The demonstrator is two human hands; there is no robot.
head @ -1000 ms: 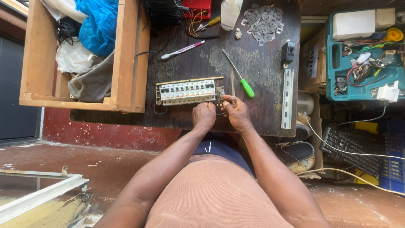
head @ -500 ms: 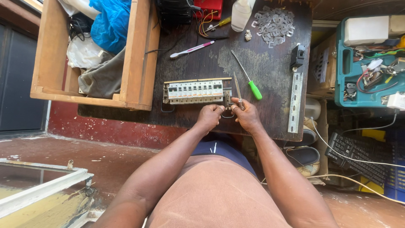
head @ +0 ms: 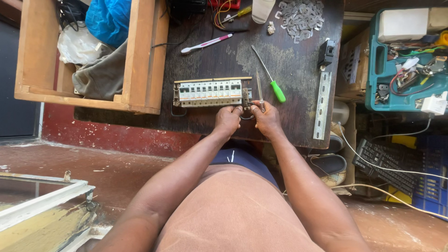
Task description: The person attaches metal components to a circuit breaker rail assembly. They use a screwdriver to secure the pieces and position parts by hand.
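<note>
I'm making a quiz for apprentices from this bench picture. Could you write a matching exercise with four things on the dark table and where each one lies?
Things:
1. row of white breakers
2. green-handled screwdriver
3. pile of small metal clips
4. toothbrush

Places:
A. far edge of the table, right of the white bottle
B. just beyond the left hand
C. beyond the right hand, handle nearest it
D. beyond the breakers, near the wooden crate

Pairs: 1-B, 2-C, 3-A, 4-D
</note>
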